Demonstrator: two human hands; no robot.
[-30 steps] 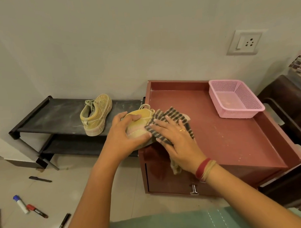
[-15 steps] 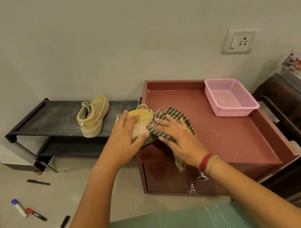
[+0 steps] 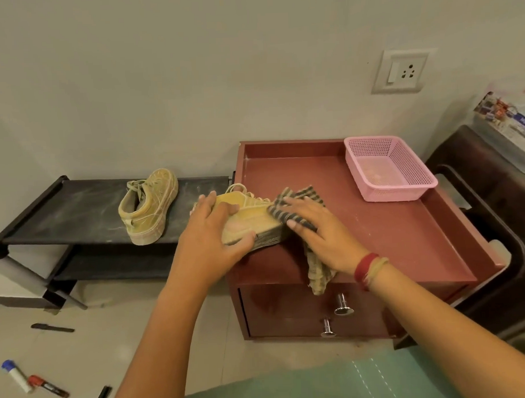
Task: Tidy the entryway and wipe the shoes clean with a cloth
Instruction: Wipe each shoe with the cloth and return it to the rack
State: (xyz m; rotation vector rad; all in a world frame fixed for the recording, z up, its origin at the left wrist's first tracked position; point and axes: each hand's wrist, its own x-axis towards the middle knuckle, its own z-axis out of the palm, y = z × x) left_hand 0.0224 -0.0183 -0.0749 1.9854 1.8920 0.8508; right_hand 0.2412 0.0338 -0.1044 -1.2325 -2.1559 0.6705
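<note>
A yellow sneaker (image 3: 250,215) lies on its side at the left front corner of the red cabinet top (image 3: 390,227), its sole facing me. My left hand (image 3: 213,239) grips its heel end, thumb under the sole. With flat fingers my right hand (image 3: 319,235) presses a striped cloth (image 3: 303,197) against the shoe's toe end; a tail of the cloth hangs over the cabinet's front edge. The second yellow sneaker (image 3: 148,208) stands upright on the black shoe rack (image 3: 77,214) to the left.
A pink mesh basket (image 3: 385,167) sits at the cabinet's back right. Several markers, among them a blue-capped one (image 3: 16,375) and a red one (image 3: 47,386), lie on the floor at lower left. A dark chair (image 3: 494,220) stands to the right.
The held sneaker has turned so its sole now faces me. My right hand with the cloth has slid toward the toe and sole edge. The camera has shifted slightly.
</note>
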